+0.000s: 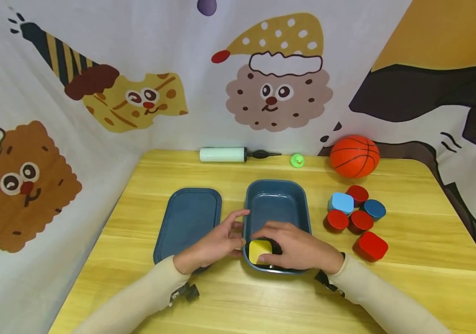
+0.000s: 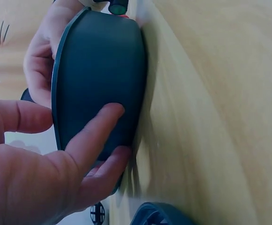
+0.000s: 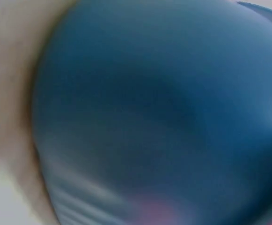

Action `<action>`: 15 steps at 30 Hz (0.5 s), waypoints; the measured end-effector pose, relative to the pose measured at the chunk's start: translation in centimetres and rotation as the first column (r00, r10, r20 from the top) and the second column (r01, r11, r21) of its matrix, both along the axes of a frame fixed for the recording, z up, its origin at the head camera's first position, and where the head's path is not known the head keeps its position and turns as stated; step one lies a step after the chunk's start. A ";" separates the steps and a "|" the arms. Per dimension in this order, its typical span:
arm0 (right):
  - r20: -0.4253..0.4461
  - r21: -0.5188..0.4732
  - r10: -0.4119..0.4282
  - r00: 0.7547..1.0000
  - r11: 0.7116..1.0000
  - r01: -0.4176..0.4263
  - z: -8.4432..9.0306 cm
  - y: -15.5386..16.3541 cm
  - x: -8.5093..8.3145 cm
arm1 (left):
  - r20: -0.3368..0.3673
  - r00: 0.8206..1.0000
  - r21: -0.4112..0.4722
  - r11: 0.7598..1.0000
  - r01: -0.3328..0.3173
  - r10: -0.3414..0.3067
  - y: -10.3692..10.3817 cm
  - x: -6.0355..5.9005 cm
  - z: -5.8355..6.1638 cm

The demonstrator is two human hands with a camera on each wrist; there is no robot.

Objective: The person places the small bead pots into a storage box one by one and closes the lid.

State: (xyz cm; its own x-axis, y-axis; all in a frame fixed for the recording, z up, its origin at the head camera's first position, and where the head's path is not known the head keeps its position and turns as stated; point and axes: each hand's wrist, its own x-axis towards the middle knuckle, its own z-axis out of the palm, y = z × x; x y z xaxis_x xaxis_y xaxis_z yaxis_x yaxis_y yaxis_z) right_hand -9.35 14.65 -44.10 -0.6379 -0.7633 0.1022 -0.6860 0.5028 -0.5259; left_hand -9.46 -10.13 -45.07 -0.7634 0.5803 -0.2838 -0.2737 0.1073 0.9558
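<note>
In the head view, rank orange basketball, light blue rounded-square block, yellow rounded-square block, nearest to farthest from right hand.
1. Yellow block, at right hand.
2. Light blue block, ahead right.
3. Orange basketball, back right.

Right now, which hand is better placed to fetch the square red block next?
Probably the right hand: it is nearer the square red block, though it holds the yellow block and would have to release that first. The left hand is farther off, at the left side of the box.
</note>
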 end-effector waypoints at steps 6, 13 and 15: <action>-0.002 -0.113 -0.058 0.998 0.992 0.058 0.6 2.0 -0.6 | 0.017 1.000 0.002 1.000 -0.011 0.011 0.0 -0.1 -0.4; 0.031 -0.151 -0.214 0.976 0.965 0.216 2.7 5.5 -1.0 | 0.030 0.999 0.013 0.999 -0.029 0.029 0.1 -0.4 -0.3; 0.019 -0.158 -0.242 0.970 0.957 0.242 3.1 6.7 -1.1 | 0.041 0.999 0.015 0.999 -0.036 0.036 0.1 -0.3 -0.2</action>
